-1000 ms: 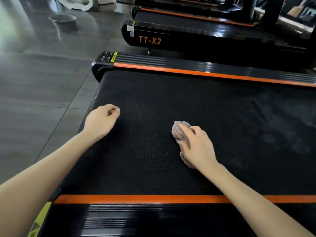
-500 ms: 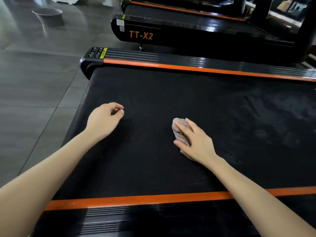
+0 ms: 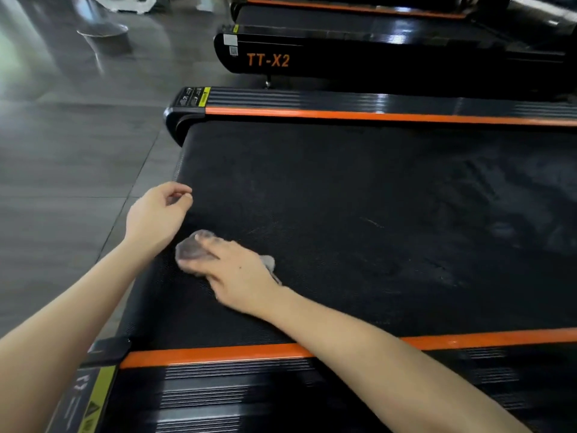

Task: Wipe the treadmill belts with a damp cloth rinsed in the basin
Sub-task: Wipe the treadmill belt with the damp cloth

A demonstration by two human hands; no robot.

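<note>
Floor (image 3: 62,170): dark glossy tiles are seen along the left side, beside the treadmill.
Basin (image 3: 103,29): a shallow grey bowl is set on the floor at the far left, well apart from the belt; what it holds cannot be made out.
Left hand (image 3: 156,214): it is held over the left edge of the belt, about midway along that edge. The grip is loosely curled, with the thumb tip and forefinger tip close together, and nothing is held. Whether the belt is touched cannot be told.
Cloth (image 3: 190,248): a small grey wad is laid on the belt near its left edge, just beside the left wrist. Most of it is covered by the right hand, and a corner is left showing past the knuckles.
Right hand (image 3: 237,273): it is laid palm down on the cloth. The grip is spread, with the fingers stretched flat and the cloth pressed against the belt.
Belt (image 3: 374,214): the black textured surface is marked with paler smears toward its right side.
Side rails: the near rail (image 3: 218,351) and the far rail (image 3: 343,114) are each edged with an orange stripe along the belt.
Second treadmill (image 3: 312,60): it is placed beyond the far rail and lettered "TT-X2" in orange.
</note>
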